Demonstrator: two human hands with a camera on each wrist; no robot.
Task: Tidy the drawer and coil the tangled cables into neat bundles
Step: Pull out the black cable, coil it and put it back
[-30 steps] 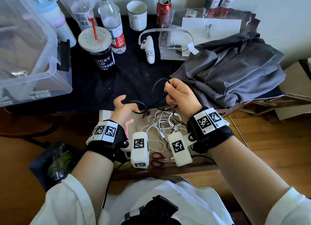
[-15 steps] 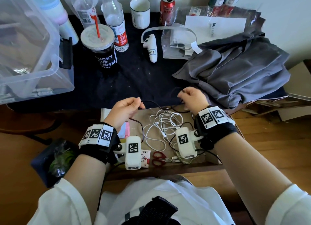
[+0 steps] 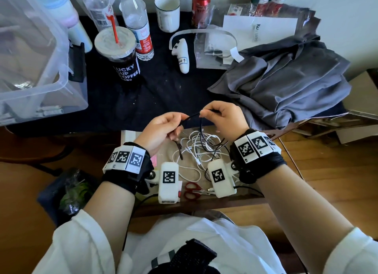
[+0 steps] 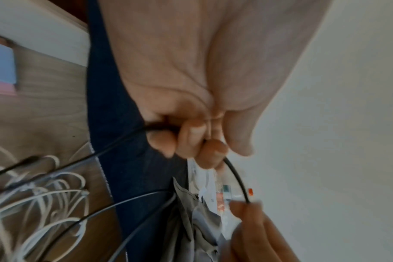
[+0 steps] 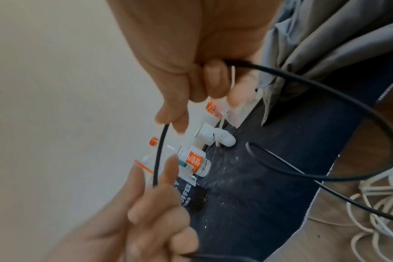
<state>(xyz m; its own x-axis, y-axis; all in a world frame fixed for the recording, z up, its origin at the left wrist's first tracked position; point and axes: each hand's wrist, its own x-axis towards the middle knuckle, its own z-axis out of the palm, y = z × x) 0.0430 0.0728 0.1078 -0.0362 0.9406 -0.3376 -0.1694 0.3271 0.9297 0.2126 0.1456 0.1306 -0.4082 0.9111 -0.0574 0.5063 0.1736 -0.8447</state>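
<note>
A thin black cable (image 3: pixel 193 116) runs taut between both hands above the open drawer (image 3: pixel 206 200). My left hand (image 3: pixel 163 128) grips it in curled fingers (image 4: pixel 191 140), and a plug end (image 3: pixel 180 151) hangs below that hand. My right hand (image 3: pixel 221 118) pinches the same black cable (image 5: pixel 159 150) with thumb and fingers; a loop (image 5: pixel 325 124) trails from it down into the drawer. A tangle of white cables (image 3: pixel 196 151) lies on the drawer floor under the hands, with more black cable among it.
Red-handled scissors (image 3: pixel 192 190) lie at the drawer's front. On the dark tabletop behind stand a coffee cup (image 3: pixel 120 56), bottles (image 3: pixel 137 28), a mug (image 3: pixel 166 11), a can (image 3: pixel 200 7) and a white controller (image 3: pixel 182 54). A clear bin (image 3: pixel 36 54) sits left, grey cloth (image 3: pixel 286 81) right.
Both hands rose and came closer together, drawing a short stretch of black cable tight between them. A second ago the right hand held a raised loop and the left was lower.
</note>
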